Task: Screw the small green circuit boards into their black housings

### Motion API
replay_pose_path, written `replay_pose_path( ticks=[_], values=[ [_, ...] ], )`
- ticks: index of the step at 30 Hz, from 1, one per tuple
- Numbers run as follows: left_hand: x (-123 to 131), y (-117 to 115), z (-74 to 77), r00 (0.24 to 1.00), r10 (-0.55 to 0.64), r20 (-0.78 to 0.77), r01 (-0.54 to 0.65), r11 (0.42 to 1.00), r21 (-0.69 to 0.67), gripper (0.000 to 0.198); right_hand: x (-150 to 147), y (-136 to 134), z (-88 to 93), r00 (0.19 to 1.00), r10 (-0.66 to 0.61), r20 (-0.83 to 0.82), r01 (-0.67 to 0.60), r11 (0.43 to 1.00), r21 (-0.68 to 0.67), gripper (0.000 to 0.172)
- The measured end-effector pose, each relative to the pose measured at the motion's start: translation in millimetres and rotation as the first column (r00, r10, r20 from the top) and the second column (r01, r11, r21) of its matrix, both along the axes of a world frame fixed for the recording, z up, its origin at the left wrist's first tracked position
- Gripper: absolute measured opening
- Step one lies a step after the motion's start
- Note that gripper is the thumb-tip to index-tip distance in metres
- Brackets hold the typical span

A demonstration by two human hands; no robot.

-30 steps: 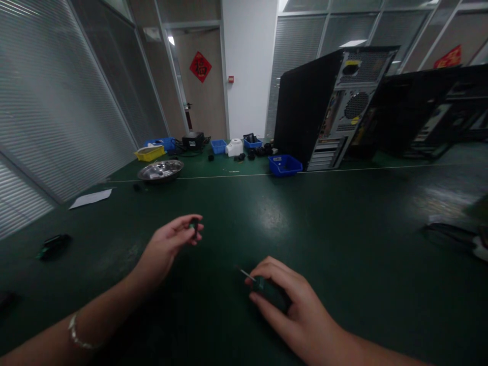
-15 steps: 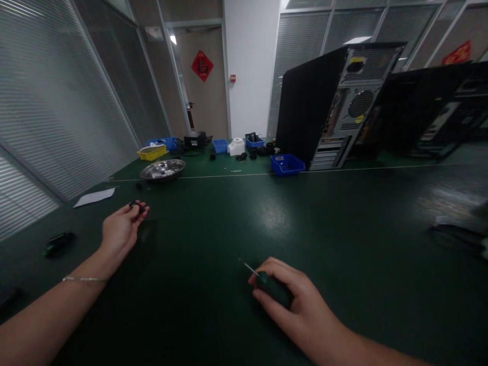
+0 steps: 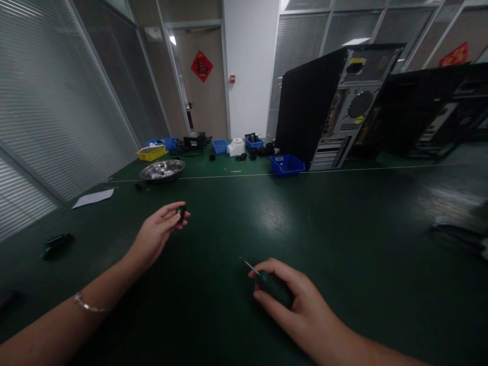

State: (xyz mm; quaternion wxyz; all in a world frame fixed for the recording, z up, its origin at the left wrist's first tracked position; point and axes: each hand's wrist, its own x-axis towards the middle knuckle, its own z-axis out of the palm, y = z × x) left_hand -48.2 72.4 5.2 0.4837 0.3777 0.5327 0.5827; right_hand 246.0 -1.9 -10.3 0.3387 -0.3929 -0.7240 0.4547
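Note:
My left hand hovers over the dark green table, left of centre, pinching a small dark part between thumb and fingertips. A thin bracelet circles that wrist. My right hand rests on the table near the front, wrapped round the green handle of a small screwdriver. Its thin metal tip sticks out to the upper left.
A steel bowl, yellow tray and blue bins sit at the far side. An open computer tower stands at the back right. A sheet of paper and a dark green object lie at left.
My left hand swung out to the left with the small part, then came back toward the centre. The right hand stayed on the screwdriver.

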Motion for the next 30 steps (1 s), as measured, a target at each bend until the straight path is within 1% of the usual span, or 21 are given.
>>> replay_pose_path(
  ticks=[2, 3, 5, 7, 9, 12, 16, 19, 24, 27, 30],
  values=[
    [17.9, -13.1, 1.4, 0.990, -0.137, -0.031, 0.137, 0.990, -0.023, 0.026, 0.2, -1.3, 1.4, 1.000, -0.004, -0.014, 0.004, 0.999, -0.049, 0.023],
    [24.5, -18.9, 1.0, 0.971, -0.227, -0.068, 0.225, 0.974, -0.035, 0.024, 0.4, -2.0, 2.2, 1.000, -0.005, -0.023, 0.004, 0.998, -0.065, 0.027],
    [33.4, -28.7, -1.8, 0.910, -0.391, -0.136, 0.384, 0.920, -0.074, 0.021, 0.9, -2.9, 3.6, 0.999, -0.002, -0.042, 0.000, 0.998, -0.065, 0.031],
    [38.2, -36.0, -5.6, 0.854, -0.494, -0.166, 0.482, 0.870, -0.107, 0.022, 1.3, -2.9, 4.4, 0.999, 0.010, -0.039, -0.011, 0.999, -0.033, 0.030],
    [41.5, -41.4, -8.0, 0.820, -0.546, -0.173, 0.533, 0.838, -0.120, 0.023, 1.4, -2.0, 4.1, 1.000, 0.010, -0.021, -0.009, 1.000, 0.008, 0.030],
    [46.5, -47.8, -6.8, 0.778, -0.592, -0.211, 0.577, 0.806, -0.133, 0.025, 1.1, -0.9, 2.5, 1.000, 0.024, -0.005, -0.024, 0.999, 0.025, 0.031],
    [52.5, -54.7, 0.2, 0.713, -0.633, -0.300, 0.622, 0.770, -0.145, 0.029, 1.0, -1.3, 0.3, 0.998, 0.056, -0.022, -0.054, 0.997, 0.051, 0.034],
    [54.2, -57.8, 3.6, 0.688, -0.645, -0.334, 0.641, 0.755, -0.136, 0.030, 1.3, -1.7, -0.4, 0.997, 0.069, -0.020, -0.068, 0.996, 0.062, 0.035],
    [55.0, -59.7, 2.4, 0.681, -0.651, -0.335, 0.664, 0.742, -0.092, 0.028, 1.4, -1.0, -1.4, 0.998, 0.063, -0.012, -0.062, 0.995, 0.077, 0.036],
    [57.3, -61.7, 1.3, 0.688, -0.628, -0.363, 0.636, 0.763, -0.116, 0.025, 1.3, -1.1, -2.3, 0.998, 0.066, -0.005, -0.066, 0.995, 0.078, 0.038],
    [59.7, -63.4, 1.1, 0.711, -0.619, -0.333, 0.612, 0.778, -0.139, 0.024, 0.8, -1.4, -2.5, 0.998, 0.068, -0.003, -0.067, 0.994, 0.087, 0.038]
  ],
)
